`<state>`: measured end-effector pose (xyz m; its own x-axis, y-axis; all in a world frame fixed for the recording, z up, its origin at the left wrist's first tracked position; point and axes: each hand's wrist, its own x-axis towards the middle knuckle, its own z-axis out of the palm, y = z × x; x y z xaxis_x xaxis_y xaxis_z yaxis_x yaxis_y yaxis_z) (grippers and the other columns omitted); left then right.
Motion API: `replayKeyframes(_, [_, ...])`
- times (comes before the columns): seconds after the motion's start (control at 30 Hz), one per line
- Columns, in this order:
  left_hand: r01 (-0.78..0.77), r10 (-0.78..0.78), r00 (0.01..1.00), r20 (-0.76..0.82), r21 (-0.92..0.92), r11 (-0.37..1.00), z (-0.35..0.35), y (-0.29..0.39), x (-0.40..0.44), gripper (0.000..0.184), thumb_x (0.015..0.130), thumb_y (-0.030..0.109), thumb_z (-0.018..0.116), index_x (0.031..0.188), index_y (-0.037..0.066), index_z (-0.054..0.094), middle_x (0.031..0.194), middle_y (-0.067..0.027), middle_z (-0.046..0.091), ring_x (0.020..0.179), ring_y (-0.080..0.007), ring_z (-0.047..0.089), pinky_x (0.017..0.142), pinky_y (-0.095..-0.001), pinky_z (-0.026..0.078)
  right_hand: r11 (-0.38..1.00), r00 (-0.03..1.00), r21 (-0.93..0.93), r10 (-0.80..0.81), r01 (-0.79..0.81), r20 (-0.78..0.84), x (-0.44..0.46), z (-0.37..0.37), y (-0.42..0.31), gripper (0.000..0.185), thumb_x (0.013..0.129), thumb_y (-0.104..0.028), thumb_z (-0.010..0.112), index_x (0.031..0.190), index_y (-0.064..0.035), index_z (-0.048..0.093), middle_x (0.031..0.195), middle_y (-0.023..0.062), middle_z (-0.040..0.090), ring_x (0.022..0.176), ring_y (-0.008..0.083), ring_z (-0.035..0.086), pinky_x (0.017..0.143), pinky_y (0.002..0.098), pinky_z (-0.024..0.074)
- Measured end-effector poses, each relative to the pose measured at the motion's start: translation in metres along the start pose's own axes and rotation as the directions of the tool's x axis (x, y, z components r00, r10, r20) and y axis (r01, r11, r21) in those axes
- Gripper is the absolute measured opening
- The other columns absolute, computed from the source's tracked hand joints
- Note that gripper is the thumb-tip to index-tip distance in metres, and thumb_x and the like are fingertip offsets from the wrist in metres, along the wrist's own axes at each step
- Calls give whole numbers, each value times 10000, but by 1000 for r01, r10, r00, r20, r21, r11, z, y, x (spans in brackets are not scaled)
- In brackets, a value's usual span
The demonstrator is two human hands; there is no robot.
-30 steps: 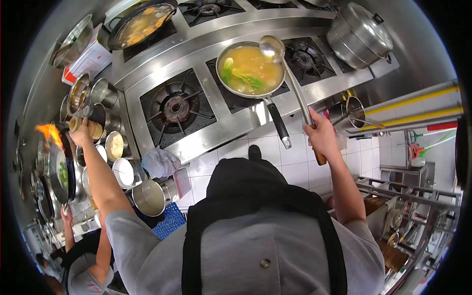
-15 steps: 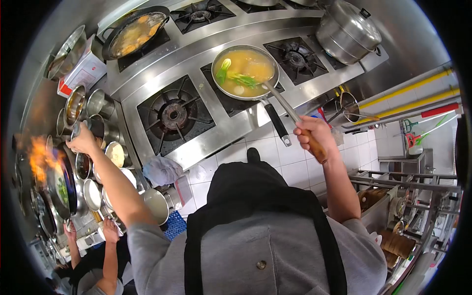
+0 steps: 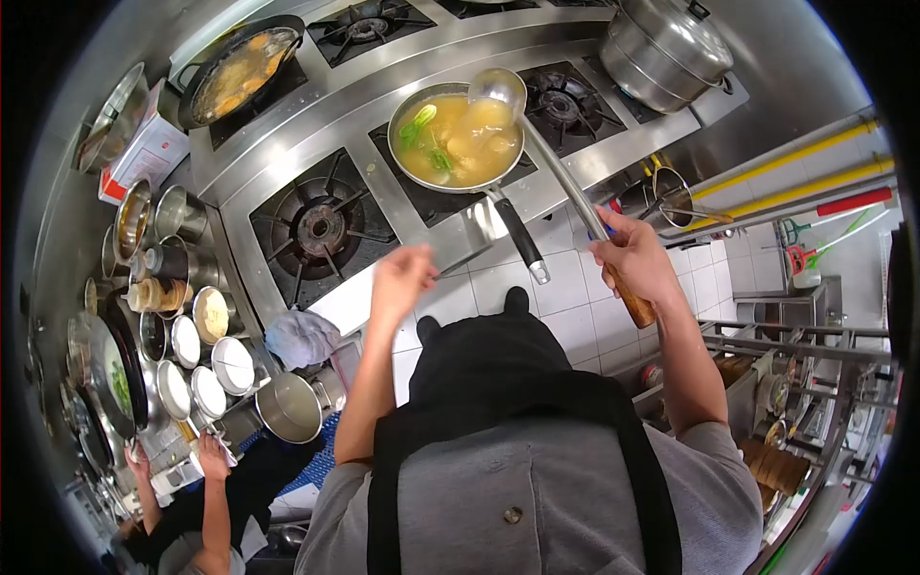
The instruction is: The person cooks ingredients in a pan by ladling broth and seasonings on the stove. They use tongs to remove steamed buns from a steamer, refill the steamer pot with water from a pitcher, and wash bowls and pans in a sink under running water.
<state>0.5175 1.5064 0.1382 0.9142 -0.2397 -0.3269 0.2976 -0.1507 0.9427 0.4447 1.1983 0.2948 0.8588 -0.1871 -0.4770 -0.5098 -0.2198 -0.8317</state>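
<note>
A pan of yellowish soup (image 3: 460, 153) with green leafy vegetables rests on a burner, its black handle (image 3: 517, 230) pointing toward me. My right hand (image 3: 632, 257) is wrapped round the wooden handle of a long metal ladle (image 3: 498, 93); the ladle's bowl is over the right rim area of the pan. My left hand (image 3: 402, 280) hangs in the air between the large burner (image 3: 321, 227) and the pan handle. It is smeared by motion, so its fingers cannot be made out clearly.
Spice jars (image 3: 153, 294), bowls (image 3: 233, 364) and a pot (image 3: 288, 407) stand at the left. A co-worker's hands (image 3: 214, 456) are at lower left, near a wok (image 3: 113, 374). A frying wok (image 3: 244, 72) sits top left, a lidded steamer (image 3: 665, 53) top right.
My left hand has left the jars and moved right, to in front of the stove. The ladle's bowl dipped into the soup, then rose again. The flame at the co-worker's wok is gone.
</note>
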Motion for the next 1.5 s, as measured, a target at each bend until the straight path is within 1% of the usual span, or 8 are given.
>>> replayKeyframes(0.13, [224, -214, 945, 247, -13, 974, 75, -15, -12, 572, 962, 531, 506, 1106, -10, 626, 894, -121, 685, 755, -172, 661, 654, -303, 538, 978, 993, -176, -119, 114, -12, 22, -33, 21, 576, 869, -60, 611, 1424, -83, 460, 659, 56, 548, 494, 105, 523, 467, 270, 448])
replayKeyframes(0.57, [311, -372, 921, -119, -351, 883, 185, -12, -2, 777, 946, 618, 446, 1322, -61, 444, 979, -155, 617, 797, -227, 665, 699, -336, 559, 325, 822, -800, -465, 505, 329, 166, -98, 103, 649, 860, -128, 564, 1460, -26, 337, 949, 263, 638, 781, 444, 650, 769, 513, 528])
replayKeyframes(0.77, [317, -444, 862, -243, -426, 848, 191, -78, -43, 662, 974, 552, 433, 1254, -41, 523, 968, -178, 671, 810, -235, 679, 699, -329, 560, 527, 706, -473, -580, 706, 407, 207, -96, 107, 611, 866, -102, 572, 1436, -7, 375, 783, 199, 637, 664, 359, 656, 609, 438, 539])
replayKeyframes(0.83, [397, -479, 807, -345, -283, 873, 187, -123, -59, 629, 962, 544, 461, 1195, -31, 562, 946, -186, 684, 761, -224, 680, 667, -306, 551, 994, 851, -14, -87, 110, 517, 193, -101, 68, 594, 868, -85, 592, 1425, -4, 403, 691, 100, 592, 553, 209, 603, 477, 349, 485])
replayKeyframes(1.0, [595, -628, 666, -403, -221, 773, 173, -244, -109, 597, 943, 468, 502, 1062, -111, 590, 824, -190, 689, 601, -205, 672, 487, -294, 521, 932, 783, 280, 7, -231, 623, 185, -119, 28, 347, 876, -81, 615, 1193, -1, 498, 734, 51, 556, 489, 82, 480, 379, 228, 389])
replayKeyframes(1.33, [586, -438, 806, -398, 636, 501, 139, -484, -187, 512, 932, 383, 470, 809, -71, 671, 833, -227, 707, 601, -250, 685, 525, -355, 555, 976, 898, -134, -100, 173, 429, 126, -121, 7, 605, 872, -40, 603, 1443, -38, 405, 710, 35, 555, 470, 102, 492, 403, 263, 396])
replayKeyframes(1.43, [806, -736, 581, -348, 117, 581, 142, -302, -165, 504, 930, 387, 478, 892, -86, 646, 865, -213, 706, 605, -239, 680, 496, -352, 543, 928, 915, -220, -215, 300, 341, 120, -126, 16, 611, 872, -19, 606, 1449, -54, 408, 734, 31, 571, 486, 88, 497, 432, 250, 401])
replayKeyframes(1.5, [623, -577, 782, -234, 261, 738, 131, -357, -157, 500, 928, 382, 482, 961, -101, 607, 858, -194, 695, 575, -223, 661, 455, -335, 522, 889, 918, -291, -272, 354, 287, 111, -133, 16, 635, 862, -45, 619, 1457, -72, 400, 719, 58, 589, 502, 107, 513, 487, 267, 434])
